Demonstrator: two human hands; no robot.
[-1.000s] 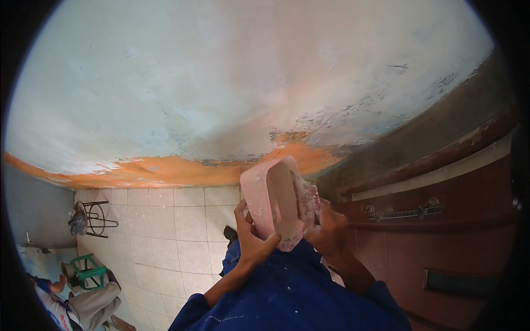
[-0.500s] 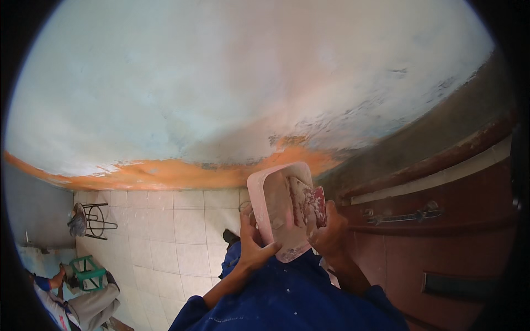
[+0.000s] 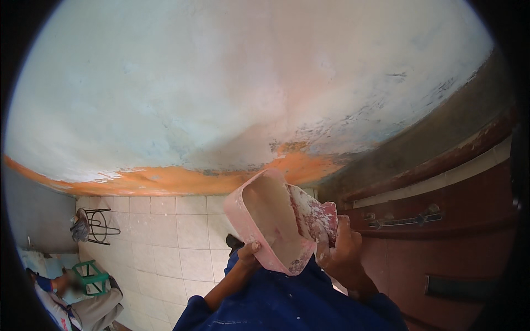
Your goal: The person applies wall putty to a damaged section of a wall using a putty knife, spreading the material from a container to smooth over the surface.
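Observation:
A pink, rounded rectangular tub [image 3: 240,218] is tilted in front of my body. Pale, smeared paste [image 3: 276,223] coats its inside. My left hand [image 3: 249,256] grips the near left wall, its thumb on the outside and the other fingers hidden. In my right hand [image 3: 343,249] is a wide putty knife [image 3: 312,214] with a dark red handle, its blade caked in whitish paste. The blade lies along the tub's right rim; whether it touches the rim I cannot tell.
Ahead rises a pale, patched wall [image 3: 221,83] with an orange strip [image 3: 182,181] along its foot. A brown door [image 3: 397,254] stands at right. On the tiled floor [image 3: 165,237] at left are a black metal stool [image 3: 99,226], a green stool [image 3: 91,277] and a seated person [image 3: 88,311].
The tub has shifted left and tilted more. My right hand has drawn the putty knife from inside the tub to its right rim. My left thumb has moved off the near rim.

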